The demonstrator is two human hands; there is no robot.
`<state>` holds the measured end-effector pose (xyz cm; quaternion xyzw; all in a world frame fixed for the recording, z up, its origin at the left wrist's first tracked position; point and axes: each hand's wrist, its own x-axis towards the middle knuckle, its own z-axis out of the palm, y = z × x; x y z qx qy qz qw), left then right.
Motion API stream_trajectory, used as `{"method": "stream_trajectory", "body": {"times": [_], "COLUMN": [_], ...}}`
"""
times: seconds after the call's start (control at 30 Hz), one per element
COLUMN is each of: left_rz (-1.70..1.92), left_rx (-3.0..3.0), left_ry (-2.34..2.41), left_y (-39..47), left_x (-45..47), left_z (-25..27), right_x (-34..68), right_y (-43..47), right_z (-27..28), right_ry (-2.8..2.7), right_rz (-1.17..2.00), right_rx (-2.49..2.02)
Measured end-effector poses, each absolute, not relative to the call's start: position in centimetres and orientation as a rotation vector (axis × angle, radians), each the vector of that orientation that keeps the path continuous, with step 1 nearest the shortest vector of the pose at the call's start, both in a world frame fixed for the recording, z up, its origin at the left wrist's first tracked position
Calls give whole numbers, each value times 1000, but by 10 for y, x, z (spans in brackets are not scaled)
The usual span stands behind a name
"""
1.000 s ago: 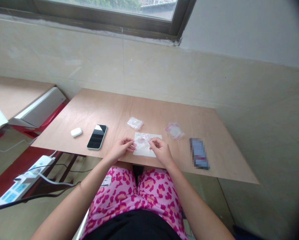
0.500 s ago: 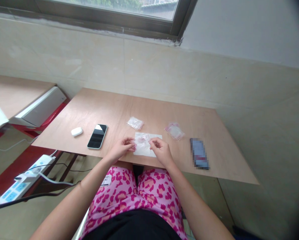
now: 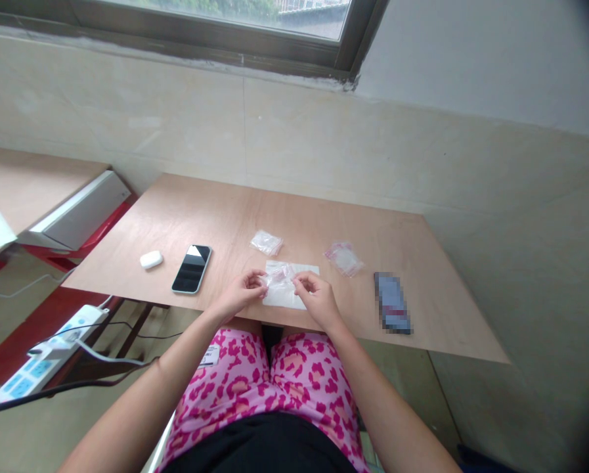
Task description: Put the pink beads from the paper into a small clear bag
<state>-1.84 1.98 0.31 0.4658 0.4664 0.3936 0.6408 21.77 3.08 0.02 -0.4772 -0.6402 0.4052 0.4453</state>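
Bag (image 3: 280, 273): clear and thin, with a pinkish area, held over a white sheet (image 3: 288, 300) near the middle of the near edge of the table (image 3: 215, 203). Left hand (image 3: 247, 287): thumb and fingers bent inward, pinching the left side of the bag. Right hand (image 3: 316, 293): thumb and forefinger together on the right side of the bag, the other fingers curled. Whether the bag touches the sheet cannot be told.

Beyond the sheet, about midway between near and far edges, lie a clear packet (image 3: 267, 242) and, farther toward the right edge, a loose stack (image 3: 343, 258) of clear film with pinkish borders. Phone (image 3: 192, 269): dark screen upward, near the near edge, on the near-left corner's side of the left hand. White case (image 3: 151, 260): beside the phone, closer to the left edge. Blurred-out object (image 3: 392, 303): oblong, just inside the near edge, toward the near-right corner. Power strip (image 3: 52, 355): below the table's near-left corner, with cables. Wall (image 3: 294, 138): behind the far edge, below a window (image 3: 255, 16).
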Motion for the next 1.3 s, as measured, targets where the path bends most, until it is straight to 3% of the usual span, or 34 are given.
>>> {"method": "stream_trajectory", "body": {"times": [0.43, 0.73, 0.97, 1.17, 1.3], "left_rz": [841, 880, 873, 825, 791], "left_rx": [1143, 1981, 2046, 2017, 2026], "left_ry": [954, 1172, 1289, 1342, 1343], "left_y": [18, 13, 17, 18, 17], "left_x": [-18, -17, -17, -20, -17], "left_z": [2, 8, 1, -3, -4], "right_x": [215, 191, 186, 209, 213], "right_y": [30, 16, 16, 29, 30], "right_z": [5, 3, 0, -20, -29], "right_ry": [-1576, -1630, -1717, -1897, -2080], "right_rz": [1019, 1087, 1171, 686, 541], "right_rx": [-1189, -1114, -1138, -1371, -1385]}}
